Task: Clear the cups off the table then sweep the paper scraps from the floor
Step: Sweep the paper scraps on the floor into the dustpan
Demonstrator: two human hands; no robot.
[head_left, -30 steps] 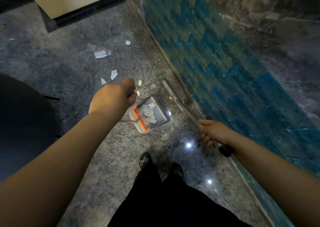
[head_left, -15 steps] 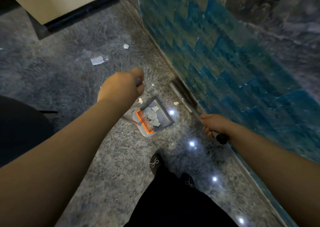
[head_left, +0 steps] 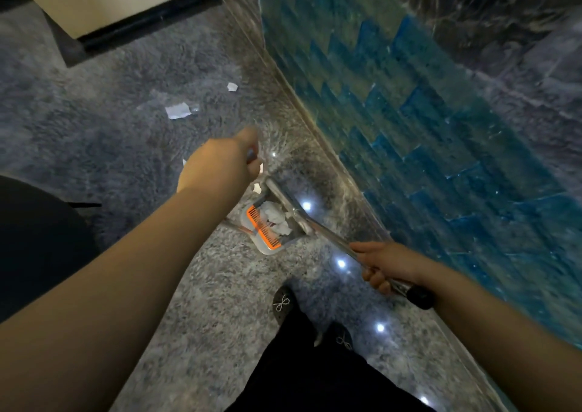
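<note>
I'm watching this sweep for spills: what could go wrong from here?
1. The dustpan already holds a heap of paper scraps; tilting it with the left hand may tip them out.
2. Scraps still lie on the shaggy carpet, such as one large scrap; the pile may trap them.
3. The right hand holds the broom handle across the pan, so it could knock it.

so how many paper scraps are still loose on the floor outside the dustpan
4 visible: a large one and a small one farther off on the floor, and two by the left hand, at and. That hand may hide more.
</note>
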